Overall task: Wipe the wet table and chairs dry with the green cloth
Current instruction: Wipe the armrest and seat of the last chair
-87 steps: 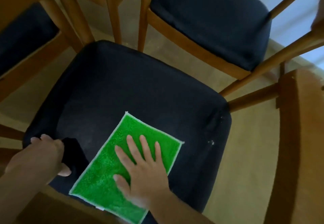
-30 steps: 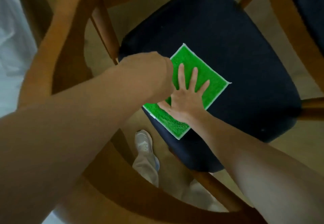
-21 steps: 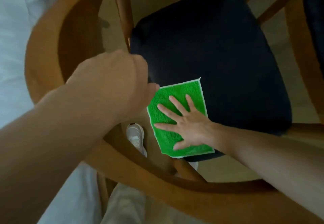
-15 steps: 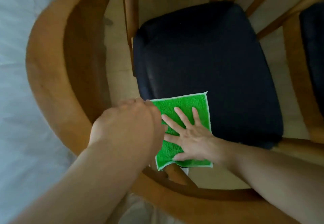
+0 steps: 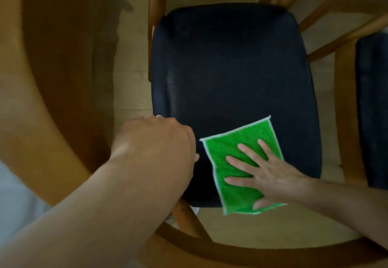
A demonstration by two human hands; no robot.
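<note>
Green cloth (image 5: 239, 162) lies flat at the near edge of the dark seat (image 5: 231, 74), one corner hanging off. The right hand (image 5: 266, 173) presses it with fingers spread wide. The left hand (image 5: 155, 144) is curled at the seat's near left edge; whether it grips the seat I cannot tell. Soft, light and limp, the cloth should slide easily under a flat palm. No writing shows.

A pale beige wooden plank floor (image 5: 131, 91) lies below in dim, warm light; a curved brown wooden rail (image 5: 31, 120) sweeps down the left side; slanted brown wooden chair legs (image 5: 327, 9) cross at the upper right.
</note>
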